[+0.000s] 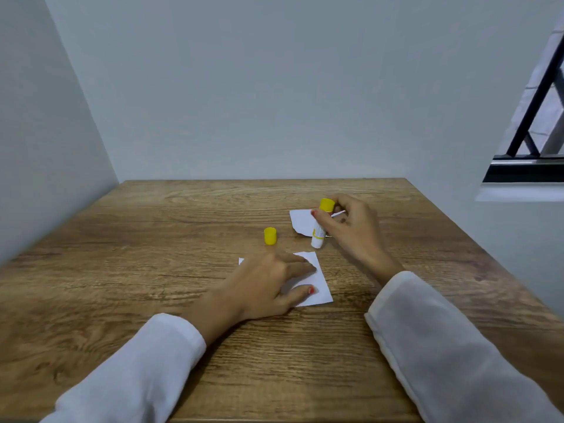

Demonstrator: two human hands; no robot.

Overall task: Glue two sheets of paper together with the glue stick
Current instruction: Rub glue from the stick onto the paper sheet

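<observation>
My left hand [268, 282] lies flat on a small white sheet of paper [320, 288] near the middle of the wooden table [152, 239], fingers spread, pinning it down. My right hand [348, 224] grips a white glue stick [318, 236] with a yellow end, tilted, its white tip pointing down just above the table. A second white paper scrap [300, 221] with a torn edge lies under and behind the stick. The yellow cap [270, 236] stands upright by itself to the left of the stick, apart from both hands.
Pale walls close the table in at the back and left. A window with dark bars [537, 117] is at the upper right. White sleeves cover both forearms [442, 346].
</observation>
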